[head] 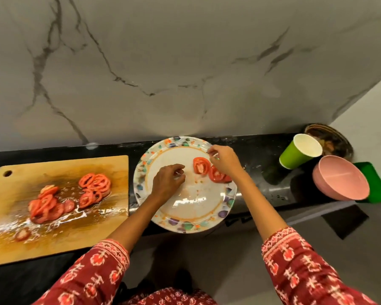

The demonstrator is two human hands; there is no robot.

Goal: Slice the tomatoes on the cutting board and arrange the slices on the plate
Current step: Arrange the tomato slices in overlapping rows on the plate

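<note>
From my feed the marbled wall [185, 62] fills the upper view, and under it runs the dark bench [262, 150]. The wooden cutting board [59, 234] lies on the bench well to the left of my left fingers [180, 172], wet with juice, and it carries two loose heaps of tomato slices [70, 192] plus one stray end piece [22, 234] near its front edge. The patterned plate [185, 223] sits just beside the board, directly under both hands. My left hand [167, 181] hovers over the plate's centre with its fingers curled loosely inward; whether they pinch anything I cannot tell. My right hand [223, 160] is over the far right part of the plate, its fingers [211, 153] bent near the rim, and I cannot tell whether they hold anything either. Two slices on the plate [209, 170] lie overlapping, just left of and beneath the right fingers, between the two hands. Well to the right of the right fingers are a pink bowl [341, 181] resting against a green tray [372, 183], and a green paper cup [299, 154] lying tilted beside them.
</note>
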